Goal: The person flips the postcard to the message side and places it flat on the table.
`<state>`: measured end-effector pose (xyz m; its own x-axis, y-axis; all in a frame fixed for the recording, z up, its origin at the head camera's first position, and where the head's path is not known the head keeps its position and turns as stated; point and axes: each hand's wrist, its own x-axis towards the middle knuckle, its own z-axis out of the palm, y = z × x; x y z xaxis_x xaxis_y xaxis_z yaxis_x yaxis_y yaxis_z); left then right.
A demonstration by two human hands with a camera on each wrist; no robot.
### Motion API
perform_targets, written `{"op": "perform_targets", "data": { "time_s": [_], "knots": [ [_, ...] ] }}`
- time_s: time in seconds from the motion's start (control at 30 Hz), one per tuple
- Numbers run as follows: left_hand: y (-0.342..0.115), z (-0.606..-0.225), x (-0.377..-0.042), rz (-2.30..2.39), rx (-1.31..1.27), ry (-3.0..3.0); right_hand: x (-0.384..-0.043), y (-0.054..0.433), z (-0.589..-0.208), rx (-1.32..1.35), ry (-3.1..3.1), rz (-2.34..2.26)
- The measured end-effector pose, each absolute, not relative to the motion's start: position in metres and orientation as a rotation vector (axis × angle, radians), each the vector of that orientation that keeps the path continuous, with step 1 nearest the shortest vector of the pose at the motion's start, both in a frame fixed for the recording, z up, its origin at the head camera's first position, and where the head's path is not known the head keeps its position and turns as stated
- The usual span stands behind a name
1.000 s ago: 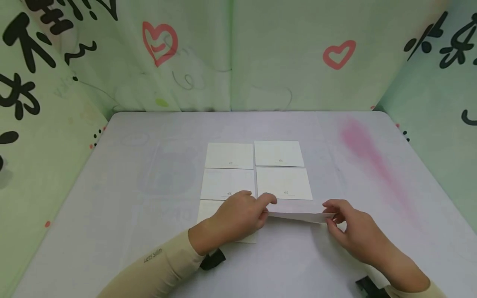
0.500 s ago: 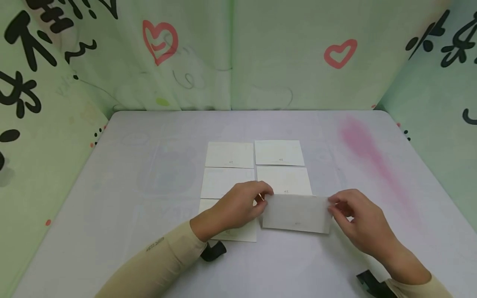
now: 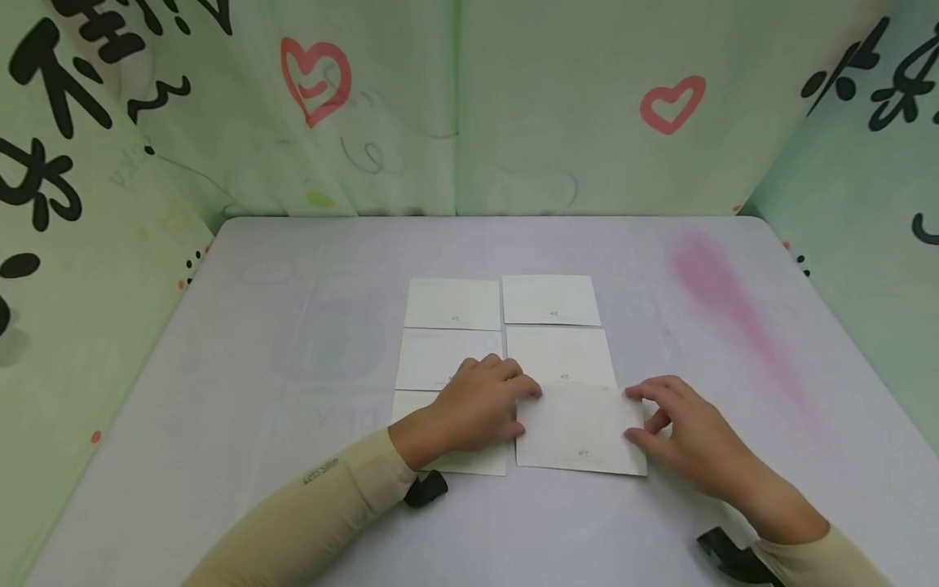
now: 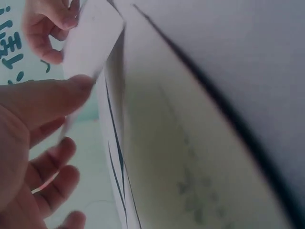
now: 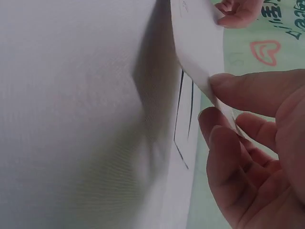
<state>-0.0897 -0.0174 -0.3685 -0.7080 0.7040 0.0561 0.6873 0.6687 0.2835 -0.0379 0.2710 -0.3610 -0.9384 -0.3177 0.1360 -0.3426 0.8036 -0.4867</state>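
Note:
A white card (image 3: 579, 428) with a tiny printed mark is held by both hands at its side edges. My left hand (image 3: 477, 408) pinches its left edge, thumb on the near face in the left wrist view. At its right edge, the thumb and fingers of my right hand (image 3: 693, 440) pinch it. Both wrist views show the card tilted and raised off the table, with a shadow beneath. In the head view it overlaps the near edge of the middle right card (image 3: 561, 355). The near left card (image 3: 469, 463) lies partly hidden under my left hand and forearm.
More white cards lie in two columns: the far left card (image 3: 451, 303), the far right card (image 3: 550, 300) and the middle left card (image 3: 433, 355). A pink stain (image 3: 719, 285) marks the white table (image 3: 220, 456). Green printed cloth (image 3: 513, 106) walls its back and sides.
The held card has turned from nearly edge-on to showing its marked face to the head camera. Both hands have kept hold of its sides, shifting only slightly.

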Motion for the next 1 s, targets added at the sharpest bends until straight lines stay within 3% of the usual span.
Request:
{"op": "perform_targets", "data": {
  "time_s": [0.3, 1.0],
  "knots": [
    [-0.009, -0.369, -0.088, 0.179, 1.082, 2.819, -0.044, 0.266, -0.367, 0.496, -3.105, 0.785],
    [-0.011, -0.367, -0.089, 0.168, 1.004, 2.731, -0.040, 0.259, -0.374, 0.580, -3.089, 0.655]
  ]
}}
